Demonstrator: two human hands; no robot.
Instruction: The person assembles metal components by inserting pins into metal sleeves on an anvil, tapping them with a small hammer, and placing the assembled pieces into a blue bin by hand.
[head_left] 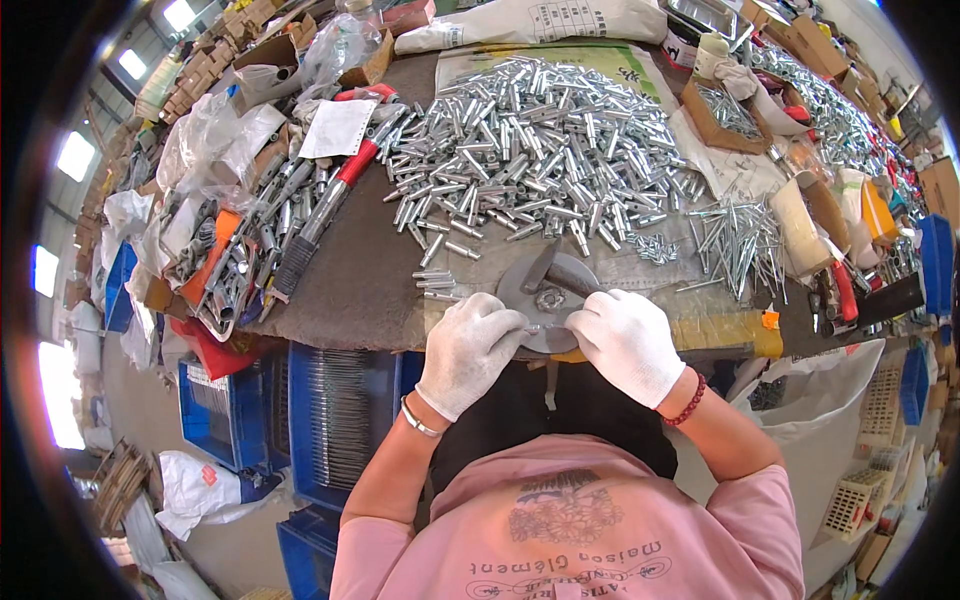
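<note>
White-gloved, the left hand (468,352) and right hand (627,343) both pinch a small metal piece (545,325) between them over the disc (545,290) just ahead, so a steady, square fingertip grip seems wise.

A round metal disc (545,290) lies at the near edge of the counter (350,280), with the left hand (468,352) and right hand (628,342) on either side. Behind it spreads a heap of metal tubes (530,150); long pins (740,240) lie to its right, crates (340,410) below left.
</note>
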